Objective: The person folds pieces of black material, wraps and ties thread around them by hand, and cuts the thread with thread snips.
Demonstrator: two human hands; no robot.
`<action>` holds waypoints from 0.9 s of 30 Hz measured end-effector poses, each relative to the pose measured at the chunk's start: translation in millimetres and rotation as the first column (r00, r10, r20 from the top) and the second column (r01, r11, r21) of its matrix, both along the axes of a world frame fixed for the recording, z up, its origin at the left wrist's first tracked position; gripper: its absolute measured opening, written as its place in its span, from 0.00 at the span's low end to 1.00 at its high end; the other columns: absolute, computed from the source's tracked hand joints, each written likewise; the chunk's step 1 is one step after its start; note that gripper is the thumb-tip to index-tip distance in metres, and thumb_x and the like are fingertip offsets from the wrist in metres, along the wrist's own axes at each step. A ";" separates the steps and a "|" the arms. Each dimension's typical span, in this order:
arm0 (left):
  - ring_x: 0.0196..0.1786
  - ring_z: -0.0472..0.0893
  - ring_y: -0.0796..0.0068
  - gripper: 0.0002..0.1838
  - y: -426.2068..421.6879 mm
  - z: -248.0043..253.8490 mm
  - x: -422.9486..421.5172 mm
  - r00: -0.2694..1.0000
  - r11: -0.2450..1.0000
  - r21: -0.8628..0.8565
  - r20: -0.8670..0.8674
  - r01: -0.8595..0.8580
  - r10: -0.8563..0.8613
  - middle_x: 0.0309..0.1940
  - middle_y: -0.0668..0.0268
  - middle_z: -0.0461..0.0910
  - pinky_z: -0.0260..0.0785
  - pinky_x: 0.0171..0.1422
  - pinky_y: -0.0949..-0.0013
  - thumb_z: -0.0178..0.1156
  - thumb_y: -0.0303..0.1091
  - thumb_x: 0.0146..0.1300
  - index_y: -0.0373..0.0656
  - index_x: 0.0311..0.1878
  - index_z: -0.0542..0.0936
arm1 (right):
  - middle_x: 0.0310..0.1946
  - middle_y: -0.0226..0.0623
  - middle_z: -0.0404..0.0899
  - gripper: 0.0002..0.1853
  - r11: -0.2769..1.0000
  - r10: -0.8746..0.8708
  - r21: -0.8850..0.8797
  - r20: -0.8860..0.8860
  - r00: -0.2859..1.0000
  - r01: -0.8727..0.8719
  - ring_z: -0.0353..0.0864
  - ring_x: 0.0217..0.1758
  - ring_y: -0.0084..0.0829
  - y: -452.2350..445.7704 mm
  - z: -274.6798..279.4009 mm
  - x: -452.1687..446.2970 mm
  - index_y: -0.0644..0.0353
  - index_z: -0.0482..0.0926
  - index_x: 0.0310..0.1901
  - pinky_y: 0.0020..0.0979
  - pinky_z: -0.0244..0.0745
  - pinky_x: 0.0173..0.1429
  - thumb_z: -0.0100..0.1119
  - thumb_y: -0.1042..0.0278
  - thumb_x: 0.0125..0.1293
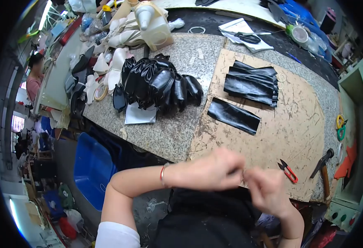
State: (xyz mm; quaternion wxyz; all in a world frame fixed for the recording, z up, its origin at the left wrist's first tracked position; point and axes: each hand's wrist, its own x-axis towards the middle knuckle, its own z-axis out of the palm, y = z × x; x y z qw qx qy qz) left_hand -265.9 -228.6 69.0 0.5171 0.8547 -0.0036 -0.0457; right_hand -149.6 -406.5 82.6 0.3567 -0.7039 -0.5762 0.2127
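Note:
My left hand (214, 170), with a bracelet at the wrist, is closed over the front edge of a scratched tan board (289, 136). Close beside it, my right hand (267, 191) is closed too, its fingertips near the left hand's. Anything pinched between them is too small or hidden to name. Beyond the hands, a single black shiny strip (234, 116) lies flat on the board. Behind that is a stack of similar black strips (251, 84). Red-handled thread snips (288, 171) lie on the board just beyond my right hand.
A heap of gathered black pieces (160, 84) covers the speckled table's left part. A hammer (324, 165) and scissors (340, 128) lie at the right. A glue bottle (154, 29) stands at the back. A blue bin (92, 165) sits below the left edge. One person (34, 78) is far left.

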 end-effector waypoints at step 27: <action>0.50 0.75 0.85 0.23 -16.3 -68.2 -8.9 0.842 0.543 -0.647 -0.349 -0.535 0.412 0.46 0.69 0.76 0.69 0.57 0.80 0.59 0.20 0.68 0.36 0.66 0.69 | 0.34 0.41 0.81 0.05 0.801 -0.598 0.114 0.118 0.793 0.587 0.85 0.38 0.38 -103.5 -85.9 36.4 0.66 0.82 0.43 0.35 0.79 0.45 0.61 0.80 0.66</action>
